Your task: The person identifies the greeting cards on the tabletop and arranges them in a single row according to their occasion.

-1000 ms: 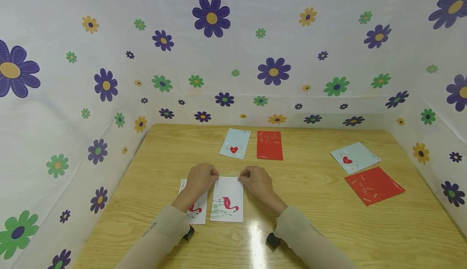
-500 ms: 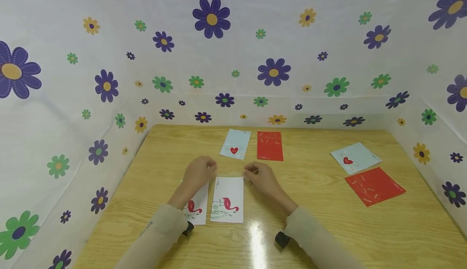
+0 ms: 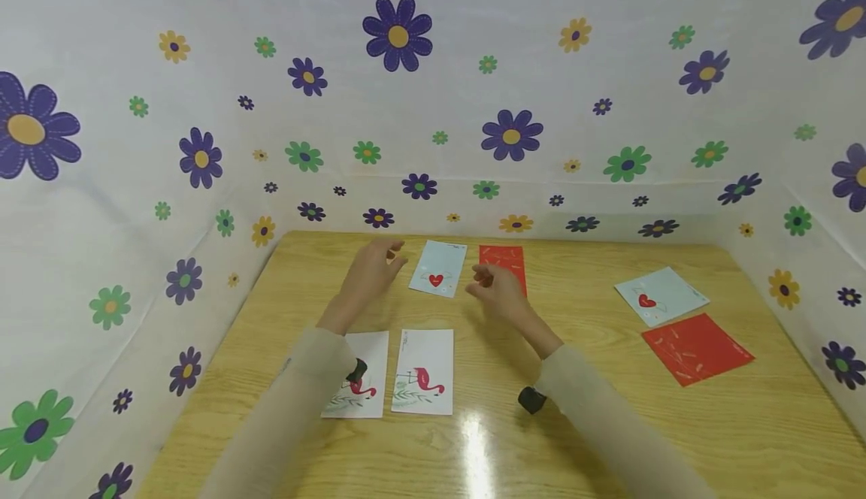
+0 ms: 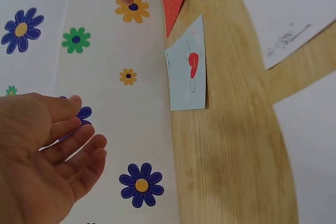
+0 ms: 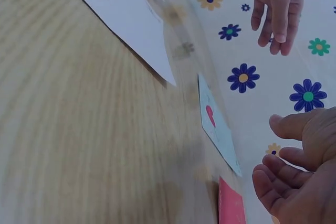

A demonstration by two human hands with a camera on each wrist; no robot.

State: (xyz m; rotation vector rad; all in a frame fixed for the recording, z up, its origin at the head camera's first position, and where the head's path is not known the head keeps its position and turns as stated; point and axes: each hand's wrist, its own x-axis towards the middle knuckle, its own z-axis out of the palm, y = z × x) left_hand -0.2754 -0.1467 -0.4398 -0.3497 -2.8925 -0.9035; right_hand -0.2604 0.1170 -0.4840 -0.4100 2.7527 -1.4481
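My left hand (image 3: 370, 273) hovers over the table just left of a pale blue card (image 3: 438, 267) with a winged red heart. Its fingers are loosely bent with nothing between them, as the left wrist view also shows. On the other side of that card my right hand (image 3: 501, 291) is held above the table, partly covering a red card (image 3: 502, 257). Thumb and fingers stand apart and hold nothing in the right wrist view. Nearer the person lie two white flamingo cards side by side, the right one (image 3: 422, 371) fully visible and the left one (image 3: 368, 371) partly behind the left forearm.
Towards the right of the table lie a second blue heart card (image 3: 661, 296), tilted, and another red card (image 3: 697, 349) close below it. A white flower-print cloth (image 3: 446, 93) stands around the back and sides of the wooden table (image 3: 575, 319).
Both hands have left the top corners of the right flamingo card and moved away from the person, towards the back blue and red cards. The cards have stayed in place.
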